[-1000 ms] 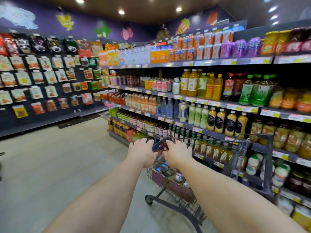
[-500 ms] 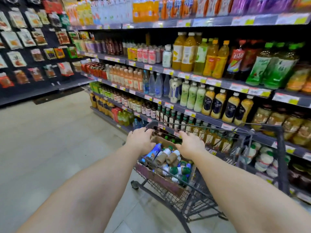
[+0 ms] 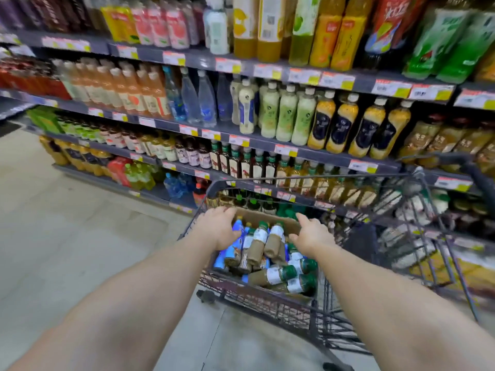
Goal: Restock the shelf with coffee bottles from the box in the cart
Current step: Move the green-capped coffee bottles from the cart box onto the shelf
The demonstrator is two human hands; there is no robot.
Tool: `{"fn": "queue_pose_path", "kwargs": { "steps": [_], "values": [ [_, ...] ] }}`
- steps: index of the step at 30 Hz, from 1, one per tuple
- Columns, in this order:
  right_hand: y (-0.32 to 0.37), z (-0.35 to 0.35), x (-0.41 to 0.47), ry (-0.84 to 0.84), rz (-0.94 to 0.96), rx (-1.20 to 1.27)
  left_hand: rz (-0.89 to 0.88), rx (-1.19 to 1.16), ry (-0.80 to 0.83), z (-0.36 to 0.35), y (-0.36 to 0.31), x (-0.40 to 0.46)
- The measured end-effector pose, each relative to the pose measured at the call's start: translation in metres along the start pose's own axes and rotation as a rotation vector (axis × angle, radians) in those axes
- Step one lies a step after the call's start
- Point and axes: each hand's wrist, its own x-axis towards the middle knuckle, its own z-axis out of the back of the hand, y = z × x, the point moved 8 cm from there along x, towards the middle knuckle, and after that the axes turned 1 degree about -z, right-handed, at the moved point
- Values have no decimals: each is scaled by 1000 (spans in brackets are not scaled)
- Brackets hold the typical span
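While I look down the aisle, the shelf (image 3: pixel 267 141) fills the upper half of the view: several dark tiers packed with drink bottles, price tags along each front edge. Pale floor (image 3: pixel 67 236) runs along its foot at left.

Next in size, the cart (image 3: pixel 348 290): dark wire basket, parked just beside the lower tiers, its front rim curving across the shelf's bottled rows.

Inside the cart sits the box (image 3: pixel 267 215), brown cardboard, open at the top, at the cart's left end.

Coffee bottles (image 3: pixel 270 242) lie in the box in a loose heap, tilted and on their sides, brown contents, white labels, green caps; a few blue-labelled ones lie among them at left.

My left hand (image 3: pixel 218 227): over the box's left edge, fingers curled down over the rim. Whether the grip actually clasps the cardboard, I cannot tell; it holds no bottle.

My right hand (image 3: pixel 312 234): at the box's right edge, fingers spread and extended, grip wide and holding nothing. Contact with the cardboard unclear.
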Motion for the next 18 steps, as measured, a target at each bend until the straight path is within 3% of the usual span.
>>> {"fn": "queue_pose_path", "kwargs": {
  "steps": [7,18],
  "values": [
    [-10,-48,30,105,-138,22,-87,-74,207,-58,7,57],
    [-24,-104,119,256,-197,134,53,-206,448,-134,1,126]
  ]
}}
